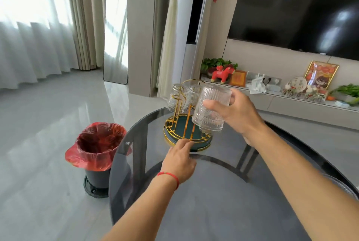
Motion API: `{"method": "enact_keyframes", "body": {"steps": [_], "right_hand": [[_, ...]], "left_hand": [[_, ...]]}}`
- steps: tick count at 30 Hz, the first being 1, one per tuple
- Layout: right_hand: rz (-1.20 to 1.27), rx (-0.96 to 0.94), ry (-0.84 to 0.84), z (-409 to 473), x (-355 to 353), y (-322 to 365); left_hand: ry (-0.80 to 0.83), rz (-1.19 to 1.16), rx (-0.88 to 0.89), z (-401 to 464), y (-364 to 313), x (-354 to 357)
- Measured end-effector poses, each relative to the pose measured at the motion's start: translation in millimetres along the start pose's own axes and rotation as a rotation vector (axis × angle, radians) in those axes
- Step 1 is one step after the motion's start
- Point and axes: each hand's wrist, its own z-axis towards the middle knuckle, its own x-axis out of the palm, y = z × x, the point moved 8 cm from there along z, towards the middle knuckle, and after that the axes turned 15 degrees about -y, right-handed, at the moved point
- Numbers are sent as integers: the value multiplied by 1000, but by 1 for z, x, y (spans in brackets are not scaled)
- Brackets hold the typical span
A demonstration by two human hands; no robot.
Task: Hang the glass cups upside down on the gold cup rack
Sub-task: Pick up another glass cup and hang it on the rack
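The gold cup rack (pixel 175 124) with a dark green round base stands at the far side of a round smoked-glass table (pixel 223 192). Two ribbed glass cups (pixel 175 97) hang upside down on its far pegs. My right hand (pixel 236 112) grips another ribbed glass cup (pixel 210 108), mouth down and tilted, just above the rack's right side. My left hand (pixel 179 160), with a red string on the wrist, rests on the table and its fingers touch the near rim of the rack's base. Under the held cup a further glass shows dimly.
A black bin with a red liner (pixel 99 149) stands on the floor left of the table. Beyond are curtains, a floor mirror, a wall television and a low shelf with ornaments (pixel 222 73). A glass object shows at the table's right edge (pixel 338 184).
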Motion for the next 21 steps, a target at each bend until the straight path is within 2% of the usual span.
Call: {"method": "enact_keyframes", "body": {"steps": [4, 8, 10, 14, 21], "right_hand": [[56, -34, -61, 21, 16, 20], [54, -96, -109, 45, 44, 38], [23, -129, -118, 57, 59, 45], [-86, -191, -125, 69, 85, 46], [-206, -77, -122, 69, 111, 5]], "left_hand": [[-61, 124, 79, 1, -3, -2], [31, 187, 57, 0, 8, 4], [78, 141, 35, -1, 11, 7], [85, 123, 41, -1, 11, 6], [92, 125, 26, -1, 8, 4]]}}
